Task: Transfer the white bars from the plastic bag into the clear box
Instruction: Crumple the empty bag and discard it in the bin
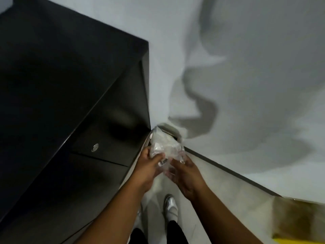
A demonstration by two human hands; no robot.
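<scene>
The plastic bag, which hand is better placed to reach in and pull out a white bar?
Probably the right hand: it sits loosely at the plastic bag's near end, while the left hand grips its side, steadying it.

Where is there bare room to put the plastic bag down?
Bare: the black cabinet top, left of both hands, and the pale floor strip between the shoe and the wall. Crowded: the corner behind the plastic bag.
</scene>
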